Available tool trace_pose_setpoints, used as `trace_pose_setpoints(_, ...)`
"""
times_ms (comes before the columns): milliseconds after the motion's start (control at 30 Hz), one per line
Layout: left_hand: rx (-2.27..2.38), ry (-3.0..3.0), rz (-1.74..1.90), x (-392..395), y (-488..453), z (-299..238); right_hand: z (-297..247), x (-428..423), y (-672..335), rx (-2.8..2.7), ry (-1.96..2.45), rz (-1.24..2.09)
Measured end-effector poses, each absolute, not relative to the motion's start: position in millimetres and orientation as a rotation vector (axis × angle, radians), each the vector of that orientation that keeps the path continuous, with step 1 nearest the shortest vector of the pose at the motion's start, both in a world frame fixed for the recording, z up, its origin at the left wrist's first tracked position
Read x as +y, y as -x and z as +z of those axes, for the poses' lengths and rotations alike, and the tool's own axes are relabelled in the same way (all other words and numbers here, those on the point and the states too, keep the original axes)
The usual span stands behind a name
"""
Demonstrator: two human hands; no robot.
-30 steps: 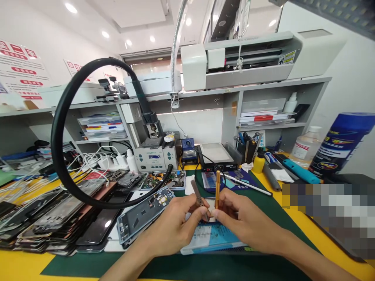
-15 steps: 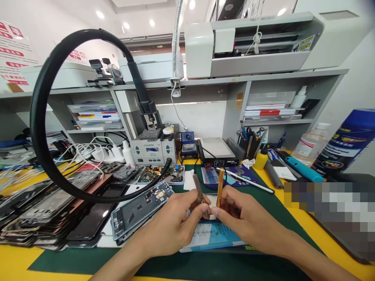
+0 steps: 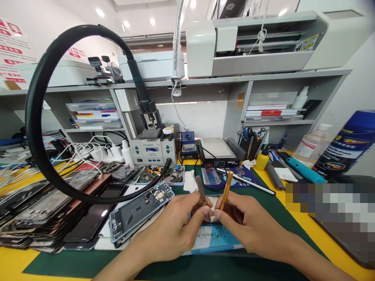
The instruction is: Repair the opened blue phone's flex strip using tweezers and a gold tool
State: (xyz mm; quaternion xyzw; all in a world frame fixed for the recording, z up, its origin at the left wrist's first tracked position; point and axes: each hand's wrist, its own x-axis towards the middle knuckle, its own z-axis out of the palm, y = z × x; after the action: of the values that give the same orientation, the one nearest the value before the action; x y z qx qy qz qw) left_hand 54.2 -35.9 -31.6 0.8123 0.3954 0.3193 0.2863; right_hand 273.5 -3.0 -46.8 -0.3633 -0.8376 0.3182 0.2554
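Observation:
In the head view, my left hand (image 3: 183,220) pinches grey metal tweezers (image 3: 201,189), tips pointing down. Facing it, my right hand (image 3: 246,220) holds a slim gold pen-shaped tool (image 3: 227,189) tilted with its top to the right; its lower end is hidden by my fingers. Both hands come close together over a small flat piece with a pale surface and dark edge (image 3: 215,198), mostly covered by them. Below that lies a blue and white flat pack (image 3: 218,238) on the green mat (image 3: 187,266).
An open phone frame (image 3: 134,214) lies left of my hands, near stacked phone parts (image 3: 58,195). A black hose (image 3: 32,97) loops from the hot-air station (image 3: 149,151). Behind stand a heating plate (image 3: 218,150) and a white-handled soldering iron (image 3: 252,181). Bottles (image 3: 310,142) stand right.
The gold tool has gone from nearly upright to leaning right, and my right hand has shifted slightly right. My left hand keeps the tweezers almost in place. The view has shifted slightly.

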Motion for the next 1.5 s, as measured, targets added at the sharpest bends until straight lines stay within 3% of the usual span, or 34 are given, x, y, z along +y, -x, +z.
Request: trace_pose_setpoints(1500, 1.136, -2.171, 0.764, -39, -53, -28, -35, -8, -273, -2.368, 1.001, 0.758)
